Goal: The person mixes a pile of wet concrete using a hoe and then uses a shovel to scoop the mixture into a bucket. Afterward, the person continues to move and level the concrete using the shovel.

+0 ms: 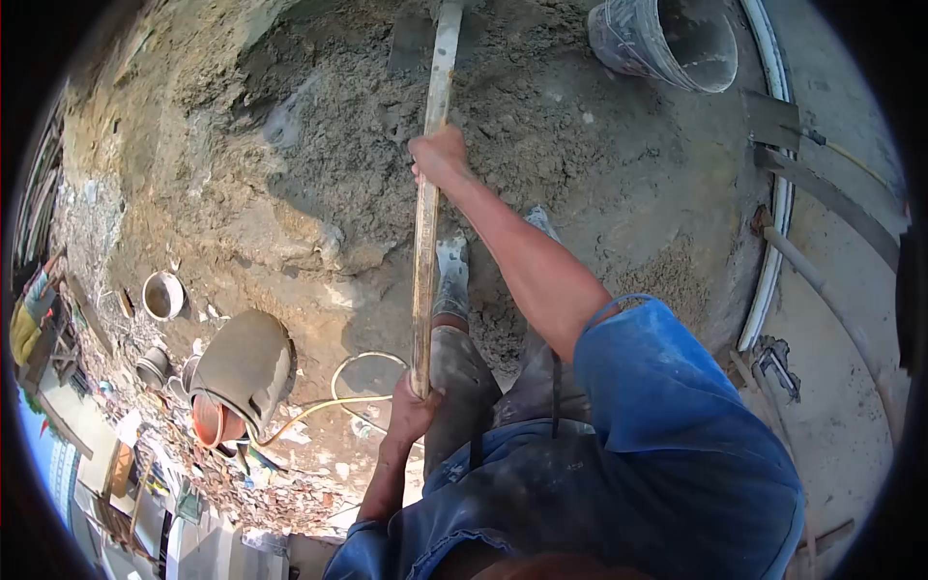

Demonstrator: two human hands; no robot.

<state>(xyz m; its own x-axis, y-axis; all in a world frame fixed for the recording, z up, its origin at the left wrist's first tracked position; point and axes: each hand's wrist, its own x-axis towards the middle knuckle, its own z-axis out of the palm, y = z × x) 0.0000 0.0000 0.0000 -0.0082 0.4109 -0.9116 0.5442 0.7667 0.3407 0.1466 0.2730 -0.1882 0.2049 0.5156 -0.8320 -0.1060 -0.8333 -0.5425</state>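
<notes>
A long wooden tool handle (425, 251), smeared with pale mortar toward its far end, runs from my lap up past the top edge of the view. My right hand (442, 157) is wrapped round its upper part with the arm stretched forward. Close to my left thigh, my left hand (414, 411) grips the near end. The handle's far end lies over wet grey mortar (367, 116), beside a dark flat patch; the working head is not clearly visible. My mortar-splashed boots (452, 271) stand at the near side of the mix.
A mortar-caked bucket (643, 43) lies tipped at the upper right. Left of me are a large dark tub (246, 362), a small bucket (163, 296) and a yellow hose (324, 401) on rubble. A white edging strip (773, 242) and a board (836, 203) lie rightward.
</notes>
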